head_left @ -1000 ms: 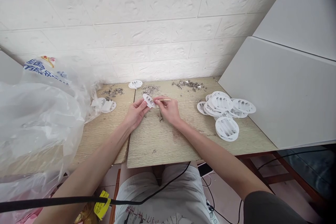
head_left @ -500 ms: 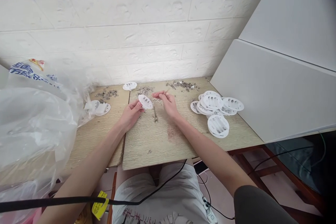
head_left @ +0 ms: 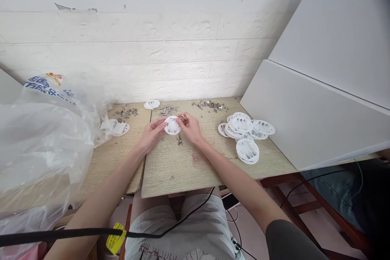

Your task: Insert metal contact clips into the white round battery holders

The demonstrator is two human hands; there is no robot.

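My left hand (head_left: 154,132) grips the left edge of a round white plastic battery holder (head_left: 172,125), which faces me with its slots and small metal contacts showing. At the holder's right edge, my right hand (head_left: 189,126) has its thumb and fingers pinched together. Whatever small piece is in that pinch is too small to make out. Just beyond both hands lies a pile of small metal contacts (head_left: 168,110). A thin metal piece (head_left: 179,141) rests on the wooden table (head_left: 183,170) below the holder.
Several similar holders (head_left: 240,123) are heaped at the right, and another stack (head_left: 248,151) lies nearer me. More holders (head_left: 120,127) sit by a clear plastic bag (head_left: 45,130) at left. A metal-parts pile (head_left: 210,105) lies near the wall. A black cable (head_left: 158,235) crosses my lap.
My right hand has moved from above the metal pile to the holder's right edge. The holder has turned to face me more, and the view has tilted slightly upward.
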